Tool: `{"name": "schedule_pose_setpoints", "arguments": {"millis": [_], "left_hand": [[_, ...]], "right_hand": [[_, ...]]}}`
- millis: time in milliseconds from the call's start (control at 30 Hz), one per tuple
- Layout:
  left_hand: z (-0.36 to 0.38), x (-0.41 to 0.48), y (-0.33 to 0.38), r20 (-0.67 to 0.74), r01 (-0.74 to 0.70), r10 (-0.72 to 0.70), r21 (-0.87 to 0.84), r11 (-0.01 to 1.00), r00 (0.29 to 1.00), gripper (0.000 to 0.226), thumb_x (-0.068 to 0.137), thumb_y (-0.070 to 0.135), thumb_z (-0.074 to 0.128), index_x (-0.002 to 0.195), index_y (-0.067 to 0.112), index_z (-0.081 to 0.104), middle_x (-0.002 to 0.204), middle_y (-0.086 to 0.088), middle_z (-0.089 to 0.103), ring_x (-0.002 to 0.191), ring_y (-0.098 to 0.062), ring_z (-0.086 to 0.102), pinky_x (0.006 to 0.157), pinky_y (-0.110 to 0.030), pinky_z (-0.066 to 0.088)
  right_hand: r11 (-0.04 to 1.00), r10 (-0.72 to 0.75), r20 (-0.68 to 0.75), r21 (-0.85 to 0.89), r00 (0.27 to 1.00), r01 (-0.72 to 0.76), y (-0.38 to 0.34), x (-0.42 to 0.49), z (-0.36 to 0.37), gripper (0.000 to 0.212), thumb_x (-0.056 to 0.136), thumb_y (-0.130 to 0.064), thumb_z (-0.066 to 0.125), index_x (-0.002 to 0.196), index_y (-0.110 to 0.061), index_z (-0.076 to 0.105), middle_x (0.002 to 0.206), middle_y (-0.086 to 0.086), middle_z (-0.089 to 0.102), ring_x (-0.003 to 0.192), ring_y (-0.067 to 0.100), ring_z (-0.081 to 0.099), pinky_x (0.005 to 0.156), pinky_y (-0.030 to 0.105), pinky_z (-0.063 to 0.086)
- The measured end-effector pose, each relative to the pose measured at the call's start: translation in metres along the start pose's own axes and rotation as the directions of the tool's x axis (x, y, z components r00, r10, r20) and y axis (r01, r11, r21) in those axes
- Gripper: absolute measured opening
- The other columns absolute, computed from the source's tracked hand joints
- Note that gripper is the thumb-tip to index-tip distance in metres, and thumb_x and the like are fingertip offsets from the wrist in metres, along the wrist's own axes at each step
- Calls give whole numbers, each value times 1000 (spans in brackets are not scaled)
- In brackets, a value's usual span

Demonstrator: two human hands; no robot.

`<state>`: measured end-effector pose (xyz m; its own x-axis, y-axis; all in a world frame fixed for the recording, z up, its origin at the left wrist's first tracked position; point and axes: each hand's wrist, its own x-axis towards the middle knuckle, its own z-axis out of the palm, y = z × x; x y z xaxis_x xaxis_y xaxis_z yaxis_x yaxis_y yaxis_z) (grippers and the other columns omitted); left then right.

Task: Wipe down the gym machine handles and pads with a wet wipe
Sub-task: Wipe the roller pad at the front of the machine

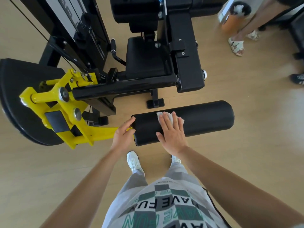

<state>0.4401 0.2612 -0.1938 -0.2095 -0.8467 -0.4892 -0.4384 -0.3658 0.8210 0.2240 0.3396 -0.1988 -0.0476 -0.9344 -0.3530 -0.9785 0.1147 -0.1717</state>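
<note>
Right hand (pixel 171 130): flat, fingers straight and spread, pressing the wet wipe (pixel 161 115) down on the top of the roller pad (pixel 205 117). You are not clenching the wipe; it is only pinned under your fingertips, its edges showing past them.

Left hand (pixel 124 130): set against the pad's end, on the thumb side of your right hand, beside the yellow arm (pixel 98 134). Fingers curve onto that end; can't tell whether they close round it or only steady it.

Handling, as a judgement:
- The wipe is thin, limp and damp, so it will likely bunch or slip out. Keep your palm on it.
- The pad looks like smooth vinyl over foam, so it gives slightly and may turn on its bar. Brace the end.
- The stretch beyond your little finger looks unwiped.
</note>
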Motion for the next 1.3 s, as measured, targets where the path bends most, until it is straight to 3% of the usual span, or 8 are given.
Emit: {"name": "schedule_pose_setpoints", "arguments": {"millis": [100,267,367,567,733,1000,1100,1300], "left_hand": [[-1,2,8,-38,68,-77,-184,981,996,46,102,3,45,142,21,58,135,9,61,132,-13,55,107,-31,47],[1,-1,18,-57,152,-181,-334,930,982,34,104,12,48,133,21,63,115,10,69,109,-7,65,87,-25,53],[7,1,20,-82,172,-209,-330,928,974,36,105,15,46,137,17,62,125,-2,65,113,-16,63,85,-24,51],[21,-9,12,-136,151,-202,-316,937,970,45,105,7,39,146,14,56,142,-6,60,128,-22,56,101,-28,46],[23,-19,10,-139,151,-214,-364,919,967,45,104,6,40,144,16,58,141,-3,60,127,-21,57,93,-23,48],[20,-39,7,-147,123,-203,-429,895,968,39,104,5,39,131,12,66,117,3,71,108,-16,67,83,-22,59],[22,-44,3,-161,128,-222,-453,882,962,34,105,9,43,125,12,70,108,7,74,103,-15,69,84,-25,58],[33,-42,0,-250,145,-240,-346,927,938,27,101,14,49,117,21,70,99,7,70,99,-17,66,77,-23,51]], "right_hand": [[986,-168,40,-2,985,168,-33,6,5,76,104,-58,22,163,-20,-6,172,5,-6,156,38,-16,126,59,3],[943,-330,48,-22,943,331,-62,13,13,76,105,-56,28,163,-25,-11,172,2,-9,156,36,-15,127,57,1],[926,-377,41,-6,925,377,-41,14,5,71,107,-53,31,162,-34,-9,173,2,-6,157,31,-13,128,49,-3],[985,-168,-6,45,986,168,15,17,-11,60,107,-53,17,163,-35,3,172,4,7,159,29,-2,127,47,-3],[999,-16,13,31,1000,16,31,22,-17,68,101,-62,12,161,-31,13,169,6,15,157,33,4,126,51,0],[945,-327,59,37,943,325,-46,26,-4,75,100,-63,31,162,-25,9,171,6,8,157,38,2,126,59,3],[928,-373,54,14,926,373,-43,23,3,71,103,-59,28,163,-28,7,172,5,4,158,35,-2,127,55,1],[981,-195,8,1,981,195,26,12,-2,62,106,-54,15,163,-29,12,171,8,9,158,34,4,127,54,10]]}}
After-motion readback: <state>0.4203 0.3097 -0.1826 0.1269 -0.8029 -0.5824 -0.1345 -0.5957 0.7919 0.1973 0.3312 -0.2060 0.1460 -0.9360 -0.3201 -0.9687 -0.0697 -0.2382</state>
